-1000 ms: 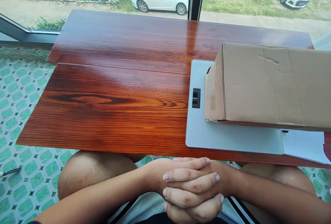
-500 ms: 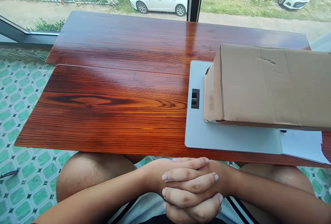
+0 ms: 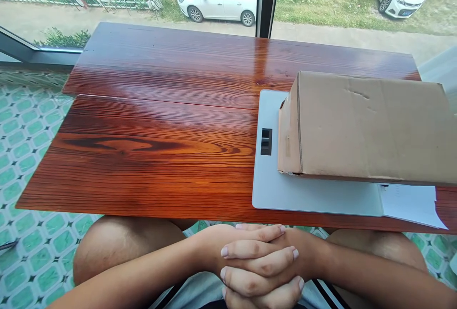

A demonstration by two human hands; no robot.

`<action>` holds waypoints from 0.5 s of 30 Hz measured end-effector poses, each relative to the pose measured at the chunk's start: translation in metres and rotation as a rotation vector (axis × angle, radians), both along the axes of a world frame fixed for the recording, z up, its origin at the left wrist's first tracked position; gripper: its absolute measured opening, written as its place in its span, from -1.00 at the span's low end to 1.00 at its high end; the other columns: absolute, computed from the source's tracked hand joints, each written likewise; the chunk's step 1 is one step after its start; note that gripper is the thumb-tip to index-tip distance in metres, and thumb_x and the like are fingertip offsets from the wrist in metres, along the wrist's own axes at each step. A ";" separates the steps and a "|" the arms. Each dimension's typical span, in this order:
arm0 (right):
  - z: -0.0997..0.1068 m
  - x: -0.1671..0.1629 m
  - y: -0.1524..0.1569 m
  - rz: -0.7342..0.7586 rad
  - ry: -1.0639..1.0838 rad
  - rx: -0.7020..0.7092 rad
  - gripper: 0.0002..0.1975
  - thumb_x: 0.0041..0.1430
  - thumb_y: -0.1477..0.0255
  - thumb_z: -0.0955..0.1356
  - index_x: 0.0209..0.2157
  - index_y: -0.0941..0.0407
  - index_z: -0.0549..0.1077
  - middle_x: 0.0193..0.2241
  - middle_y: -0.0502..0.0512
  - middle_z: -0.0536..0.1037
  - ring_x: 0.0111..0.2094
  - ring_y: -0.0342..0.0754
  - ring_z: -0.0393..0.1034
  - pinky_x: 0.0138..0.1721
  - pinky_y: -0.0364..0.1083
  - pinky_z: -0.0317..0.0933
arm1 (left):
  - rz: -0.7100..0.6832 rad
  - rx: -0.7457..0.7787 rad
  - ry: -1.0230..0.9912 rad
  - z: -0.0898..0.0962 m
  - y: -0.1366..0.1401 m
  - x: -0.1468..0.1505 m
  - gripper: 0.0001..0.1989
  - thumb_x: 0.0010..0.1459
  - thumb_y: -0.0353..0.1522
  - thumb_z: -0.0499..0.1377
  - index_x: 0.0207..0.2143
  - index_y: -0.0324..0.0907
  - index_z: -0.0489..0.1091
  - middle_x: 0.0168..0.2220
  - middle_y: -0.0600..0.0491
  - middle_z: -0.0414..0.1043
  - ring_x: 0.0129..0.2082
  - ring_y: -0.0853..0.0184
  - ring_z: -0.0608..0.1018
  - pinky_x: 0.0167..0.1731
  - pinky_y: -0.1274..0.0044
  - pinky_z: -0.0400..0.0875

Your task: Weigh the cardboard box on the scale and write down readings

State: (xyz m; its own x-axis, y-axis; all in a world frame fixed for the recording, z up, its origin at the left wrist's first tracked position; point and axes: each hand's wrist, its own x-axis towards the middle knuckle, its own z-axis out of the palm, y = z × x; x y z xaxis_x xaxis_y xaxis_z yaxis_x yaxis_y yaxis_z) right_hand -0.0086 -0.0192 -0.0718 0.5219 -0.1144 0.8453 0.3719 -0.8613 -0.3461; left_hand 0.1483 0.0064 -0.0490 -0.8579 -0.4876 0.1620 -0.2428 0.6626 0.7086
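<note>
In front of my lap, below the table's near edge, my left hand (image 3: 217, 247) and my right hand (image 3: 302, 247) are clasped with their fingers interlaced. Nothing shows between them other than each other's fingers; the palms are hidden. To the right on the table lies a flat, pale scale (image 3: 321, 199) with a small dark display window near its left edge. A closed brown cardboard box (image 3: 367, 128) rests on top of it and covers much of its surface. Neither hand touches the box or the scale.
The glossy reddish-brown wooden table (image 3: 150, 171) has a seam running across it. White paper (image 3: 410, 204) sticks out beneath the box, right of the scale. Windows with a dark frame post (image 3: 266, 4) stand behind the table. Green-patterned tiles (image 3: 24, 156) cover the floor.
The view has shifted slightly, so the table, box and scale sit a little lower and further left in the picture. My hands stay clasped.
</note>
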 end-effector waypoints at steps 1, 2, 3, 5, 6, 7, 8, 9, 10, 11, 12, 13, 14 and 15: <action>-0.002 0.001 0.000 0.010 -0.012 0.018 -0.51 0.10 0.06 0.50 0.05 -0.10 0.61 -0.09 0.29 0.58 -0.02 0.27 0.55 0.02 0.21 0.49 | -0.019 0.001 -0.008 -0.001 -0.003 -0.001 -0.46 0.21 -0.08 0.29 0.24 0.36 0.37 0.33 0.02 0.30 -0.21 0.13 0.65 -0.74 0.69 0.41; -0.004 0.003 0.001 0.010 -0.024 0.032 -0.54 0.12 0.06 0.49 0.03 -0.11 0.62 -0.09 0.27 0.57 -0.02 0.26 0.56 0.02 0.20 0.49 | -0.042 0.004 -0.019 -0.001 -0.006 -0.001 -0.43 0.19 -0.09 0.30 0.25 0.35 0.36 0.32 0.00 0.32 -0.21 0.11 0.65 -0.75 0.68 0.41; -0.007 0.005 0.003 -0.006 -0.050 0.040 -0.56 0.12 0.07 0.49 0.02 -0.12 0.62 -0.09 0.25 0.57 -0.02 0.24 0.56 0.01 0.19 0.49 | -0.066 0.008 -0.032 -0.002 -0.009 -0.002 -0.40 0.17 -0.11 0.32 0.27 0.34 0.35 0.29 -0.02 0.35 -0.20 0.09 0.65 -0.75 0.67 0.42; -0.011 0.008 0.007 -0.054 -0.114 0.043 -0.56 0.09 0.11 0.52 0.02 -0.12 0.62 -0.09 0.23 0.58 -0.03 0.23 0.56 0.03 0.18 0.49 | -0.102 0.015 -0.057 -0.002 -0.013 -0.003 -0.35 0.14 -0.13 0.34 0.28 0.32 0.35 0.22 -0.05 0.42 -0.18 0.06 0.65 -0.74 0.65 0.43; -0.013 0.008 0.009 -0.066 -0.122 0.036 -0.54 0.07 0.15 0.54 0.04 -0.11 0.62 -0.07 0.22 0.58 -0.01 0.24 0.56 0.05 0.18 0.47 | -0.110 0.016 -0.064 -0.002 -0.014 -0.003 -0.34 0.12 -0.13 0.35 0.28 0.31 0.35 0.19 -0.06 0.44 -0.18 0.05 0.65 -0.74 0.65 0.44; -0.015 0.008 0.010 -0.064 -0.105 0.032 -0.51 0.06 0.20 0.56 0.06 -0.10 0.60 -0.04 0.21 0.58 0.03 0.25 0.54 0.09 0.18 0.45 | -0.115 0.012 -0.067 -0.003 -0.015 -0.002 -0.34 0.12 -0.13 0.35 0.28 0.30 0.35 0.17 -0.07 0.46 -0.18 0.05 0.65 -0.75 0.64 0.43; -0.017 0.008 0.010 -0.052 -0.083 0.034 -0.49 0.05 0.25 0.57 0.07 -0.10 0.59 -0.01 0.20 0.57 0.06 0.26 0.52 0.12 0.18 0.42 | -0.119 0.005 -0.068 -0.003 -0.016 -0.002 -0.34 0.12 -0.11 0.35 0.29 0.30 0.35 0.15 -0.07 0.48 -0.19 0.05 0.66 -0.75 0.64 0.43; -0.018 0.007 0.009 -0.032 -0.054 0.041 -0.48 0.05 0.29 0.57 0.09 -0.10 0.58 0.02 0.20 0.56 0.09 0.26 0.51 0.17 0.17 0.38 | -0.124 -0.004 -0.069 -0.003 -0.016 -0.002 -0.33 0.14 -0.10 0.34 0.30 0.30 0.33 0.11 -0.07 0.50 -0.21 0.06 0.66 -0.75 0.63 0.43; -0.018 0.005 0.008 -0.014 -0.029 0.050 -0.47 0.05 0.34 0.56 0.11 -0.11 0.57 0.04 0.19 0.54 0.12 0.26 0.49 0.20 0.16 0.34 | -0.132 -0.015 -0.071 -0.004 -0.018 -0.002 -0.33 0.16 -0.09 0.32 0.32 0.31 0.30 0.05 -0.07 0.54 -0.23 0.07 0.67 -0.75 0.62 0.45; -0.019 0.003 0.007 -0.001 -0.019 0.056 -0.46 0.05 0.37 0.56 0.11 -0.12 0.56 0.05 0.18 0.54 0.14 0.25 0.48 0.22 0.14 0.31 | -0.145 -0.027 -0.075 -0.005 -0.020 -0.002 -0.32 0.18 -0.08 0.31 0.34 0.30 0.26 -0.01 -0.07 0.57 -0.26 0.09 0.67 -0.74 0.61 0.47; -0.018 0.002 0.006 0.009 -0.013 0.056 -0.45 0.06 0.38 0.55 0.12 -0.13 0.55 0.07 0.16 0.53 0.15 0.24 0.47 0.23 0.13 0.29 | -0.162 -0.042 -0.081 -0.006 -0.022 -0.003 -0.30 0.19 -0.07 0.31 0.36 0.30 0.22 -0.07 -0.06 0.59 -0.30 0.10 0.68 -0.72 0.59 0.49; -0.017 0.000 0.006 0.015 -0.019 0.044 -0.45 0.06 0.38 0.55 0.12 -0.12 0.55 0.08 0.14 0.53 0.14 0.24 0.47 0.22 0.14 0.30 | -0.183 -0.058 -0.090 -0.007 -0.026 -0.004 -0.27 0.19 -0.07 0.31 0.38 0.28 0.20 -0.12 -0.05 0.60 -0.34 0.11 0.68 -0.71 0.57 0.51; -0.015 -0.001 0.006 0.013 -0.005 0.024 -0.46 0.07 0.36 0.54 0.13 -0.11 0.55 0.09 0.12 0.53 0.14 0.23 0.48 0.20 0.15 0.32 | -0.209 -0.070 -0.103 -0.008 -0.030 -0.005 -0.23 0.17 -0.07 0.33 0.39 0.27 0.19 -0.17 -0.04 0.60 -0.38 0.11 0.67 -0.70 0.56 0.52; -0.013 -0.002 0.008 0.002 0.002 0.003 -0.48 0.09 0.35 0.53 0.12 -0.08 0.56 0.10 0.12 0.54 0.13 0.24 0.49 0.17 0.17 0.36 | -0.238 -0.076 -0.118 -0.010 -0.034 -0.006 -0.20 0.14 -0.07 0.35 0.40 0.26 0.18 -0.20 -0.03 0.60 -0.40 0.11 0.67 -0.70 0.55 0.52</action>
State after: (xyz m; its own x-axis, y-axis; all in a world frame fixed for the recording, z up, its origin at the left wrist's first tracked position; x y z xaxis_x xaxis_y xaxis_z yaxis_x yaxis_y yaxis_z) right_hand -0.0108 -0.0115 -0.0846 0.5240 -0.1163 0.8437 0.3725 -0.8595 -0.3499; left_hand 0.1420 -0.0271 -0.0586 -0.9620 -0.2601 0.0826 -0.1517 0.7614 0.6303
